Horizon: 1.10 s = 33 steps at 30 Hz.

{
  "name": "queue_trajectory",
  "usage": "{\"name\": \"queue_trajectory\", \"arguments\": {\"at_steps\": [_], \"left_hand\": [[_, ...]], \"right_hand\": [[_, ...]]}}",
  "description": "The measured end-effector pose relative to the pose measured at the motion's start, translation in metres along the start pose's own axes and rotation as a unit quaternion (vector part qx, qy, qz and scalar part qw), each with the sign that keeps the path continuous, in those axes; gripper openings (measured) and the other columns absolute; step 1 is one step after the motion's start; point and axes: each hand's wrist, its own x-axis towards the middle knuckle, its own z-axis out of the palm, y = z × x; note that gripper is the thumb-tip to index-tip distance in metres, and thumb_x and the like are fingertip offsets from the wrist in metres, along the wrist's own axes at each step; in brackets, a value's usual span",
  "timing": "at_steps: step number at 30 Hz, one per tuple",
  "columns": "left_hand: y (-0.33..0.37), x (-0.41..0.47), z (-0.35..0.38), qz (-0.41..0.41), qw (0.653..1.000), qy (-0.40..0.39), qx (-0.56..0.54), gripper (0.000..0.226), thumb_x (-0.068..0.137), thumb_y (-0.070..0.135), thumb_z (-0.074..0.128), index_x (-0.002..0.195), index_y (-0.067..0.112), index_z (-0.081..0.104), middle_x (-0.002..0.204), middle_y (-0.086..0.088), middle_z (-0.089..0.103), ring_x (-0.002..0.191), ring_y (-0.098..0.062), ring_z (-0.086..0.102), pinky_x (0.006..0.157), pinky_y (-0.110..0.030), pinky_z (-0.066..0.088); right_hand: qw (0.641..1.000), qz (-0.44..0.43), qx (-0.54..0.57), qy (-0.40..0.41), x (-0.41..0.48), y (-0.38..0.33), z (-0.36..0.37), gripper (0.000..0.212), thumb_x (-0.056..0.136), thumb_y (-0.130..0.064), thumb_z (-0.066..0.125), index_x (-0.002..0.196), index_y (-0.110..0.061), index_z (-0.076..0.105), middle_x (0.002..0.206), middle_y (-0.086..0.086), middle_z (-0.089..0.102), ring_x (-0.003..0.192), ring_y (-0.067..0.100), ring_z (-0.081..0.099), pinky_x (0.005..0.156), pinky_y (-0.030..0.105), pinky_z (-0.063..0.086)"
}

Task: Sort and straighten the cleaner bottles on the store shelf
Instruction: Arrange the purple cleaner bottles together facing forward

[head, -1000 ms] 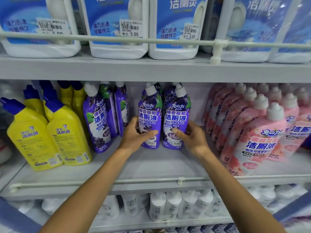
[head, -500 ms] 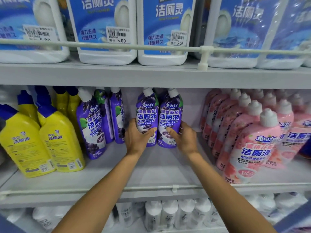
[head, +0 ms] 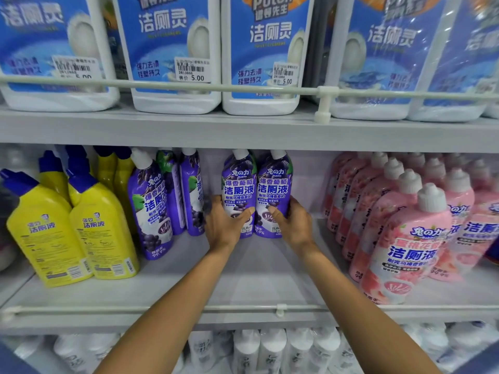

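— Where are the hands?
— Both reach in over the shelf (head: 256, 276). The left hand (head: 226, 226) grips the left bottle (head: 239, 184), and the right hand (head: 294, 225) grips the right bottle (head: 274, 184).
— How do the fingers lie?
— Clamped. The left fingers (head: 216, 202) curl round the outer side of their bottle, with the thumb across the lower label. The right ones mirror that on the other bottle.
— And the two bottles?
— Both are purple and upright, touching side by side between the palms, labels facing out. Their bases look set on the shelf (the hands cover part of the bottoms).
— What sits around the fingers?
— Just left of the left fingers stand more purple bottles (head: 151, 209), the front one tilted. Further left are yellow bottles (head: 102, 233) with blue caps. Right of the right fingers, apart from them, stand rows of pink bottles (head: 405, 255). Nearer than the wrists, a rail (head: 162, 309) runs along the shelf edge. Above the fingers, on the upper shelf, sit white jugs (head: 175, 101) with blue labels and stickers reading 5.00.
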Motion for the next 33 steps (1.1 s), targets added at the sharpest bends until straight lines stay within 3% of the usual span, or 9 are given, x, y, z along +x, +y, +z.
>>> {"name": "queue_trajectory", "arguments": {"at_steps": [5,10,13,17,21,23,27,31,33], "left_hand": [[-0.002,-0.003,0.003,0.001,1.0,0.008,0.006,0.066,0.07,0.053,0.088,0.119,0.022,0.058,0.116,0.003,0.074,0.106,-0.023,0.071,0.09,-0.05,0.059],[0.001,-0.003,-0.001,0.005,1.0,-0.011,-0.01,0.062,0.073,0.044,0.09,0.121,0.02,0.06,0.115,0.004,0.074,0.102,-0.019,0.072,0.091,-0.043,0.059],[-0.001,-0.002,-0.001,0.0,0.999,-0.029,-0.023,0.062,0.075,0.042,0.089,0.124,0.019,0.058,0.116,0.004,0.074,0.097,-0.013,0.072,0.089,-0.042,0.061],[-0.004,-0.001,-0.006,0.017,0.997,-0.063,-0.037,0.056,0.084,0.031,0.085,0.13,0.015,0.058,0.117,0.006,0.071,0.085,0.009,0.065,0.073,-0.007,0.054],[-0.007,-0.003,-0.022,-0.007,0.993,-0.103,-0.057,0.044,0.091,0.038,0.077,0.127,0.018,0.062,0.118,0.004,0.073,0.103,-0.011,0.072,0.088,-0.036,0.062],[-0.006,-0.006,-0.036,-0.021,0.988,-0.133,-0.08,0.037,0.098,0.039,0.067,0.126,0.017,0.062,0.12,0.003,0.072,0.111,-0.017,0.071,0.088,-0.032,0.059],[-0.006,-0.013,-0.074,-0.027,0.99,-0.099,-0.101,0.047,0.105,0.049,0.049,0.137,0.017,0.061,0.135,-0.002,0.065,0.123,-0.018,0.06,0.1,-0.03,0.045],[-0.011,-0.024,-0.111,-0.052,0.985,-0.033,-0.163,0.062,0.084,0.084,0.046,0.112,0.035,0.072,0.125,0.004,0.071,0.123,-0.017,0.064,0.114,-0.046,0.044],[-0.004,-0.031,-0.13,-0.068,0.978,-0.024,-0.194,0.052,0.089,0.08,0.045,0.105,0.038,0.07,0.117,0.013,0.072,0.118,-0.01,0.065,0.112,-0.043,0.047]], "right_hand": [[1.0,-0.003,0.001,0.004,-0.003,0.001,0.001,0.045,0.093,-0.024,0.077,0.13,-0.003,0.062,0.121,0.009,0.074,0.09,0.012,0.068,0.062,-0.004,0.041],[1.0,-0.004,0.009,0.005,-0.006,0.001,0.0,0.044,0.094,-0.024,0.077,0.13,-0.004,0.063,0.117,0.005,0.074,0.086,0.006,0.068,0.062,-0.003,0.041],[1.0,0.01,0.02,-0.01,-0.006,-0.001,-0.001,0.044,0.094,-0.025,0.076,0.131,-0.005,0.062,0.112,0.0,0.071,0.074,-0.016,0.064,0.061,-0.002,0.042],[0.999,0.019,0.037,-0.017,-0.011,-0.003,-0.005,0.039,0.098,-0.028,0.072,0.13,-0.008,0.062,0.116,0.0,0.073,0.076,-0.023,0.063,0.063,0.001,0.046],[0.998,0.033,0.045,-0.023,-0.021,-0.005,-0.012,0.031,0.103,-0.034,0.063,0.124,-0.012,0.066,0.114,-0.003,0.076,0.082,-0.017,0.067,0.072,0.009,0.053],[0.995,0.059,0.08,-0.021,-0.03,-0.009,-0.018,0.029,0.106,-0.039,0.056,0.118,-0.016,0.069,0.112,-0.006,0.077,0.089,-0.008,0.071,0.082,0.022,0.057],[0.978,0.102,0.18,-0.028,-0.051,-0.027,-0.032,0.032,0.107,-0.049,0.042,0.105,-0.031,0.068,0.103,-0.02,0.073,0.093,-0.011,0.068,0.082,0.013,0.05],[0.97,0.093,0.218,-0.049,-0.068,-0.047,-0.034,0.069,0.095,-0.067,0.036,0.14,-0.019,0.06,0.133,-0.006,0.068,0.123,0.007,0.064,0.106,0.029,0.048],[0.968,0.085,0.229,-0.054,-0.07,-0.059,-0.024,0.063,0.098,-0.064,0.036,0.139,-0.021,0.059,0.136,-0.003,0.067,0.125,0.009,0.064,0.11,0.033,0.047]]}}
